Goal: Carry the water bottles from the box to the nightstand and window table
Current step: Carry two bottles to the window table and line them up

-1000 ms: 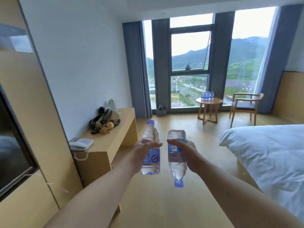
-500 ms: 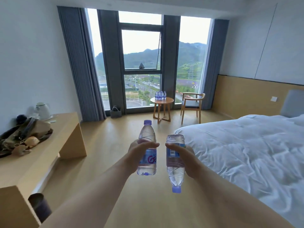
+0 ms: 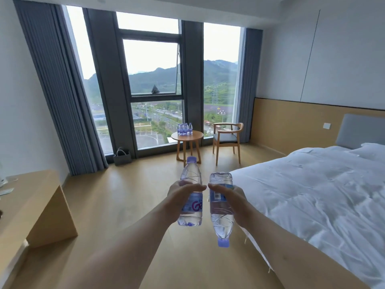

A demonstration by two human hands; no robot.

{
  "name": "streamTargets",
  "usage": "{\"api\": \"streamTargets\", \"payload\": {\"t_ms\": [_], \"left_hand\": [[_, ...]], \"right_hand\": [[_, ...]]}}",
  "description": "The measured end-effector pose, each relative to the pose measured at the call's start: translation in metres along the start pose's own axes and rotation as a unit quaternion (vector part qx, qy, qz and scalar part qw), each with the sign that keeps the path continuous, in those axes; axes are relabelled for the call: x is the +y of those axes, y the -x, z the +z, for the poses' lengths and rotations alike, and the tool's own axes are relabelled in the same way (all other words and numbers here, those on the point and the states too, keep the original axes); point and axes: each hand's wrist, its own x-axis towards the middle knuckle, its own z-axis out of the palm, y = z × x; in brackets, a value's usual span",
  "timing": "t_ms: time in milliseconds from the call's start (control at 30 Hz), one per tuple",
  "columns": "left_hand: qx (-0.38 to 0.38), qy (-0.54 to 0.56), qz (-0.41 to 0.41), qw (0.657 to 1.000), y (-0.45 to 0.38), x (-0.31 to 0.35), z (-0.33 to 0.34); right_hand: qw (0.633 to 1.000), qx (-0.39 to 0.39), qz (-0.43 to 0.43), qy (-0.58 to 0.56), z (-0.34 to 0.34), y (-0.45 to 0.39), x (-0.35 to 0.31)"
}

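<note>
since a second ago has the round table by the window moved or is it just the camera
Cannot tell for certain, but likely not: the round table keeps its place beside the wooden chair and before the window. Only the view has swung and come closer.

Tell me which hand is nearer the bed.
Right. The right hand, gripping an upside-down bottle, hangs just off the bed corner. The left hand, holding an upright bottle, is farther out over the floor.

Clear glossy plastic water bottles [image 3: 190,184], matt pale wood window table [image 3: 195,135], smooth wood-look floor [image 3: 125,195], creased white cloth bedding [image 3: 312,195]
</note>
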Motion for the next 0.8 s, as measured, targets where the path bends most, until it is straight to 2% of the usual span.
{"api": "streamTargets", "payload": {"t_ms": [167, 400, 600, 800], "left_hand": [[-0.002, -0.003, -0.001, 1.0, -0.097, 0.014, -0.042], [0.013, -0.004, -0.027, 1.0, -0.23, -0.004, -0.085], [0.037, 0.002, -0.041, 0.998, -0.381, -0.004, -0.103], [0.051, -0.003, -0.061, 0.997, -0.534, 0.028, -0.116]], "right_hand": [[1.0, 0.003, 0.012, -0.01, 0.037, -0.091, -0.005], [0.999, -0.001, 0.037, -0.001, 0.072, -0.234, 0.018], [0.999, -0.009, 0.046, -0.002, 0.082, -0.389, 0.031], [0.998, 0.01, 0.067, -0.003, 0.089, -0.551, 0.004]]}}
